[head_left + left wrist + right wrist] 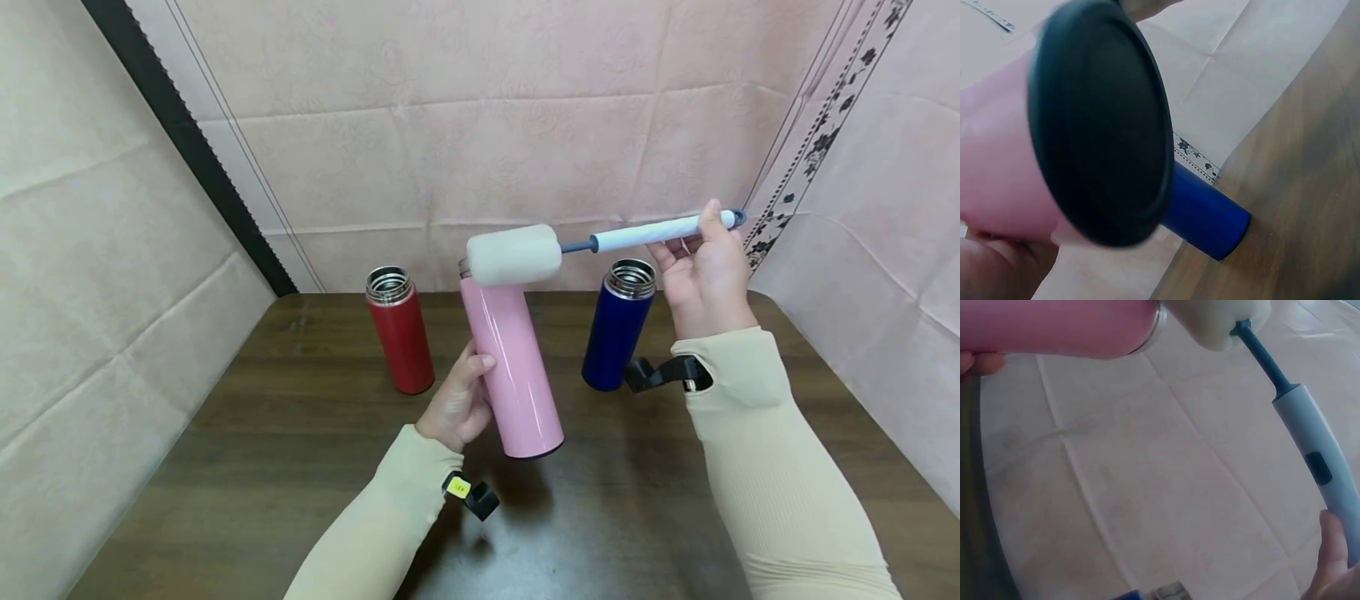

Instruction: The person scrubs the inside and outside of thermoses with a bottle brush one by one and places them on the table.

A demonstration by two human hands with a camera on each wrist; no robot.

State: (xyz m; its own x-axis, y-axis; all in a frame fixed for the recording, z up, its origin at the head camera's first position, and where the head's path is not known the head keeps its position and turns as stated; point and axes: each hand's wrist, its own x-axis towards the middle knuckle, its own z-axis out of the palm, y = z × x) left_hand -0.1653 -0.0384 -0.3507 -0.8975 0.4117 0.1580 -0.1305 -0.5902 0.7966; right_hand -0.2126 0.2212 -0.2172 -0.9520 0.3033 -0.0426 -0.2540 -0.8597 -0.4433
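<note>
My left hand (459, 402) grips a pink bottle (513, 375) round its side, holding it tilted above the table. In the left wrist view the bottle's dark base (1100, 125) faces the camera. By its handle (648, 233), my right hand (708, 279) holds a bottle brush with a white sponge head (513, 255). The sponge lies across the bottle's top end in the head view and hides most of the mouth. From the right wrist, the sponge (1222, 322) appears beside the bottle's metal rim (1150, 334); whether they touch I cannot tell.
A red bottle (402, 342) without a lid stands on the wooden table (300, 450), left of the pink one. To the right stands a lidless blue bottle (618, 333), near my right wrist. Pale cloth (525, 142) hangs behind the table and along both sides.
</note>
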